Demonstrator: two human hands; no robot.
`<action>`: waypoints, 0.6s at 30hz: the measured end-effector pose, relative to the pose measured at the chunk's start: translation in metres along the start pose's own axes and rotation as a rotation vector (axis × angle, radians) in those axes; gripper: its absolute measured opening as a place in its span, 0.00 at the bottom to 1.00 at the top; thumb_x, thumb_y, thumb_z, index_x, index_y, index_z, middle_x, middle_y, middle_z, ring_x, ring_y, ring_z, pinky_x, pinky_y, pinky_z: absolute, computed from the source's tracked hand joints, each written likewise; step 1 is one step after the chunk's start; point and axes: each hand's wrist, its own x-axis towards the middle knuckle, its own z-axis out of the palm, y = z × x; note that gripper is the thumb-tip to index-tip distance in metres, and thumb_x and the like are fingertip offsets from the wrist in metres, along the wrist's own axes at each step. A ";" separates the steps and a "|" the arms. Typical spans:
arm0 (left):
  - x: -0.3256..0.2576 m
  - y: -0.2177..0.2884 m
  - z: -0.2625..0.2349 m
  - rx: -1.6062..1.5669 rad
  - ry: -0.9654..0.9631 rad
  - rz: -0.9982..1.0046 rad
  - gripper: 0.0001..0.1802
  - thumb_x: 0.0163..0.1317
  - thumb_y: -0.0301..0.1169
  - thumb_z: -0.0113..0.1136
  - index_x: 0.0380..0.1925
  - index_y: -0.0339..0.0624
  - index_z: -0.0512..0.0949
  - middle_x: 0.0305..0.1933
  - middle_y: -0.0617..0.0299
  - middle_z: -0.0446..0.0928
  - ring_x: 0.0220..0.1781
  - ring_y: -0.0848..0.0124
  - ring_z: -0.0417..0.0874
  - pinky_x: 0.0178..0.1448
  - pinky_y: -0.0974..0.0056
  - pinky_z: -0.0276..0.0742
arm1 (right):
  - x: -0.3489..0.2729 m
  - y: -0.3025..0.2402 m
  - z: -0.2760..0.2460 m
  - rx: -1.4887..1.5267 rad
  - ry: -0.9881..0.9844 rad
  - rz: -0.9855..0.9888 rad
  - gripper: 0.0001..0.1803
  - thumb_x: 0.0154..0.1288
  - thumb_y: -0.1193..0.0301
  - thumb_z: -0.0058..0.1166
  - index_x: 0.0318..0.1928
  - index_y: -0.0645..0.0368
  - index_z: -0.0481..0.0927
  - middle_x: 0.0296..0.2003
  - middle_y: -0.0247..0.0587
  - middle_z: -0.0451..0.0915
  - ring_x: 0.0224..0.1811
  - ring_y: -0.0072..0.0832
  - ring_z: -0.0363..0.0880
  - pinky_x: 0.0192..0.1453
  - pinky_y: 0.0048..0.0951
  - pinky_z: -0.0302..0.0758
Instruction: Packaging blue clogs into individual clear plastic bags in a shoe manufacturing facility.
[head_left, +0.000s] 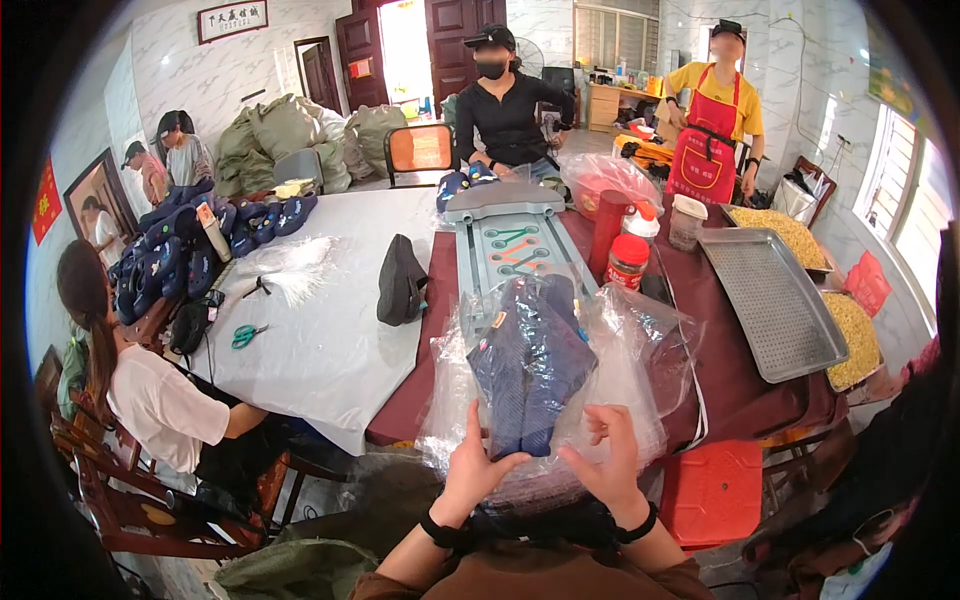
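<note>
A pair of navy-blue fabric shoes [530, 350], side by side, lies in a clear plastic bag [625, 385] in front of me. More clear plastic is layered beneath it at the table's near edge. At the bag's lower left, my left hand [472, 465] is open, its thumb stretched toward the shoes' near end. My right hand [608, 455] is at the lower right, thumb out and forefinger bent, with the fingers apart. Both hands are beside the bag; whether their fingertips touch the film is hard to tell.
Beyond the bag stands a grey folding board [510, 235], with a red-lidded jar [627, 258] at its right. A perforated metal tray [775, 300] lies farther right. Leftward are a black shoe [402, 280], green scissors [247, 336] and piled blue shoes [170, 255]. A seated person [150, 400] is at left.
</note>
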 end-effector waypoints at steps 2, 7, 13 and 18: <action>0.002 -0.002 0.002 0.010 0.016 -0.007 0.69 0.44 0.52 0.82 0.75 0.35 0.45 0.48 0.35 0.80 0.45 0.41 0.86 0.47 0.52 0.82 | -0.007 0.008 0.011 0.095 -0.139 0.060 0.31 0.51 0.70 0.75 0.56 0.61 0.75 0.43 0.43 0.77 0.41 0.32 0.78 0.34 0.29 0.75; 0.002 -0.005 0.002 -0.061 -0.038 -0.051 0.70 0.41 0.53 0.83 0.74 0.32 0.49 0.54 0.32 0.79 0.54 0.41 0.84 0.54 0.53 0.80 | -0.021 0.020 0.026 0.100 -0.254 0.136 0.29 0.54 0.71 0.75 0.54 0.61 0.75 0.47 0.45 0.79 0.43 0.33 0.83 0.39 0.29 0.79; 0.002 0.000 0.000 -0.044 -0.039 -0.058 0.68 0.41 0.53 0.83 0.73 0.28 0.52 0.59 0.31 0.76 0.59 0.42 0.81 0.59 0.53 0.79 | -0.028 0.028 0.024 0.109 -0.257 0.241 0.32 0.52 0.71 0.76 0.55 0.60 0.72 0.52 0.45 0.78 0.41 0.32 0.83 0.40 0.29 0.79; 0.001 -0.006 0.003 -0.044 -0.024 -0.044 0.68 0.41 0.53 0.82 0.73 0.27 0.52 0.60 0.31 0.75 0.61 0.42 0.80 0.60 0.53 0.78 | -0.009 0.008 0.012 -0.024 -0.035 0.105 0.42 0.49 0.69 0.77 0.63 0.60 0.67 0.63 0.54 0.69 0.59 0.42 0.76 0.54 0.36 0.77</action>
